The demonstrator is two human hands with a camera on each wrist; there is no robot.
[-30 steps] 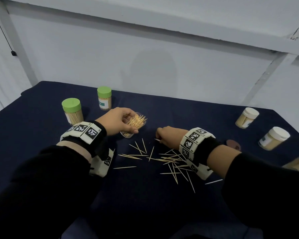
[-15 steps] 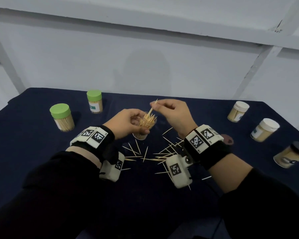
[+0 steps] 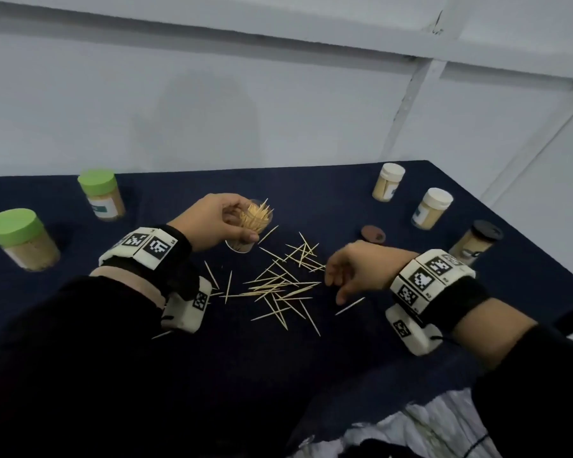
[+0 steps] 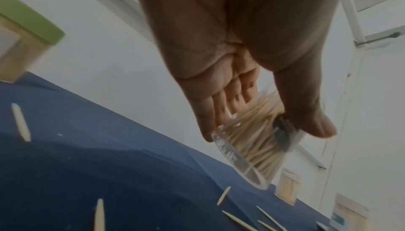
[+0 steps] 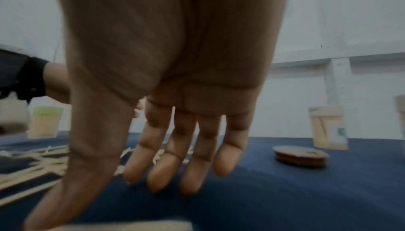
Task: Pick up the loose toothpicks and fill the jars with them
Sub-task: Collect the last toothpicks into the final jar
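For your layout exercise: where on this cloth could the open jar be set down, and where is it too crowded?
Bare cloth lies between the open jar and the white-lidded jars, and near the front edge. The loose toothpicks crowd the middle.

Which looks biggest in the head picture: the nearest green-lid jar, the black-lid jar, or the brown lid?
1. Green-lid jar, though it is nearest the camera.
2. Black-lid jar, partly hidden.
3. Brown lid.

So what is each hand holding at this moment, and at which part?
The left hand grips the open jar around its side wall, tilted. The right hand holds nothing; its fingers hang straight.
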